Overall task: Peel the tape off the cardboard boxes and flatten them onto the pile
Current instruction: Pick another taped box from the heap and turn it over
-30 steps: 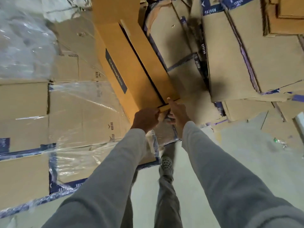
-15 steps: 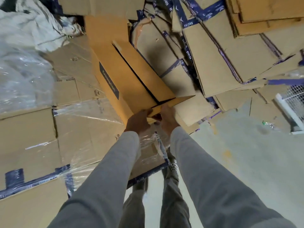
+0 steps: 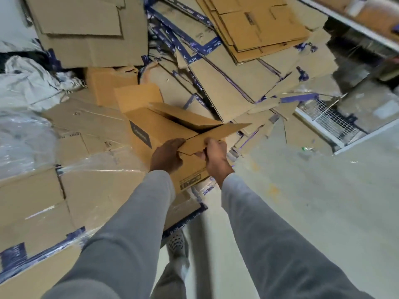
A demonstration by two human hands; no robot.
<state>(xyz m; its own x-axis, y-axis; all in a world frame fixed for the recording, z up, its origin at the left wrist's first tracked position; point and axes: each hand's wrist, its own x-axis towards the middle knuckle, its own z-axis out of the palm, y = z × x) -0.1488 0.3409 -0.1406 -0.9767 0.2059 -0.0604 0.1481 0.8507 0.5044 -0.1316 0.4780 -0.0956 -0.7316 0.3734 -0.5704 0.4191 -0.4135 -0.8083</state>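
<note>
At frame centre you had the box up over the pile, left hand curled round its corner, right hand pinching the open flap; folding flaps outward before pressing would have flattened it cleanly.

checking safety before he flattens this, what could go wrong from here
The right hand grips only the edge of the lifted flap of the orange-brown cardboard box; a hard pull may tear it or cut a finger. The left hand merely steadies the corner, so the box could twist away. The pile of flattened brown cardboard looks uneven, so sheets might slide.
</note>
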